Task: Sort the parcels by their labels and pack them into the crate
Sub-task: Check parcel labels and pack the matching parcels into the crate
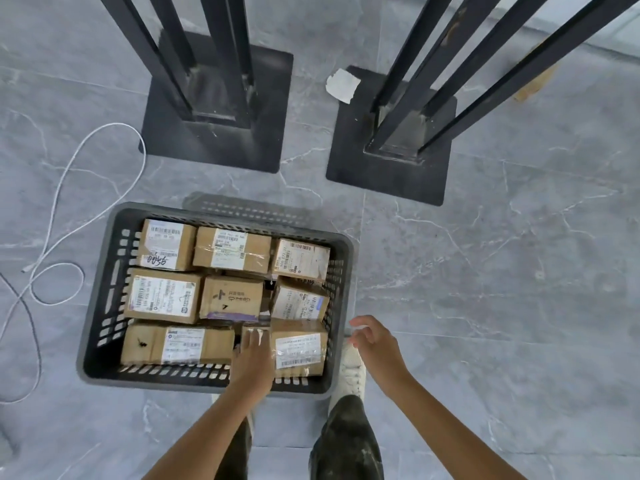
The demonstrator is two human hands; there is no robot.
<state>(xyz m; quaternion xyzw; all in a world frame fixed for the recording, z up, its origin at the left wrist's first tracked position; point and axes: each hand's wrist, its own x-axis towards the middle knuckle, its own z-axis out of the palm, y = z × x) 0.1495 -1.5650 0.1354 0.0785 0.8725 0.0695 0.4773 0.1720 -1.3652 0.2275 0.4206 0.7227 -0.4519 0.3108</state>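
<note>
where grey, white-veined floor tiles (519, 271) spread across the room, 2 black metal stands (221, 147) rise from square base plates. a scrap of white paper (343, 85) lies on the corner of the right plate, and a white cable (62, 188) loops over the tiles to the left. nearer the person, a dark grey slotted crate (110, 278) sits on the floor, its long axis running left to right across the view, the right end a little lower in the picture. 9 cardboard parcels (162, 295) fill it in 3 rows of 3, most with labels facing up; the near-left one lies with its long side along the near wall. the left hand (252, 358) reaches over that wall, fingers straight and close together, lying flat on the left edge of the near-right parcel (299, 351). the right hand (372, 337) hangs just outside the crate's right rim, fingers loosely curled, holding nothing, above a white shoe (351, 372).
</note>
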